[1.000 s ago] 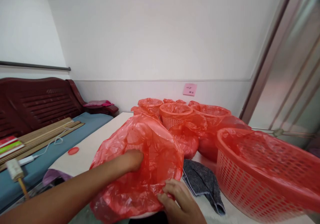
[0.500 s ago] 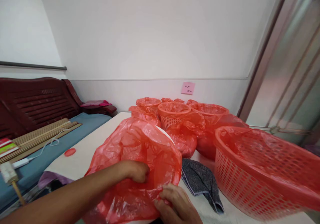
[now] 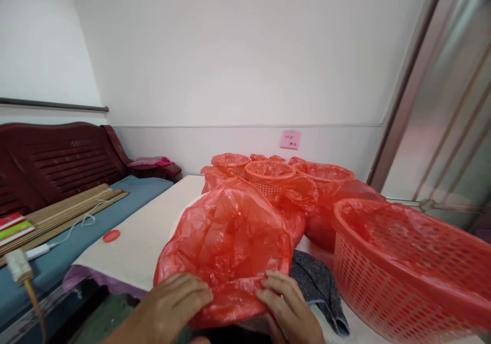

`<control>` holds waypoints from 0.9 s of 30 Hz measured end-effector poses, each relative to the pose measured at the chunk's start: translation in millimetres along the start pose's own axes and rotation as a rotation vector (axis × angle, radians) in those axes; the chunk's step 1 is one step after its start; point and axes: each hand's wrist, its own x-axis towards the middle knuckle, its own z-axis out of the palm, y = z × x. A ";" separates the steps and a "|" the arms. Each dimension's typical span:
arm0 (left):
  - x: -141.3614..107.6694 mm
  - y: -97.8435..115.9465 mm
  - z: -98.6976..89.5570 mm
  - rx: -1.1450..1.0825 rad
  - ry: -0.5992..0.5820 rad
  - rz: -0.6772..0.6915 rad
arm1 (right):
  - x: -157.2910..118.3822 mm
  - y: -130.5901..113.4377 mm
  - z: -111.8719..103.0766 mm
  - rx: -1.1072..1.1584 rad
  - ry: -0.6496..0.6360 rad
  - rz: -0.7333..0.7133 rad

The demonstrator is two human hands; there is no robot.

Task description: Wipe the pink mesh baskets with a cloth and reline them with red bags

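Note:
A red plastic bag (image 3: 233, 231) lines a round container whose white rim (image 3: 184, 206) shows at the left; its mouth tilts toward me. My left hand (image 3: 176, 298) is closed over the near left edge of the bag, fingers over the rim. Opposite it, my right hand (image 3: 287, 298) grips the near right edge with its fingers curled over the plastic. The container's body is hidden by the bag. Beside my right hand lies a dark grey cloth (image 3: 316, 285).
A large red plastic basket (image 3: 383, 267) with a red bag inside stands at the right. Smaller bag-lined baskets (image 3: 268, 173) are grouped behind. A red disc (image 3: 111, 235) lies on the white tabletop (image 3: 153, 231). A wooden bench (image 3: 57, 165) is at the left.
My left hand has come out of the bag's inside and back to its near left edge. The lined container sits slightly farther right, and the right hand stays at the rim.

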 end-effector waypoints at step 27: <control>14.7 -31.7 17.0 -0.273 0.110 -0.070 | 22.5 27.2 3.8 -0.126 -0.134 0.223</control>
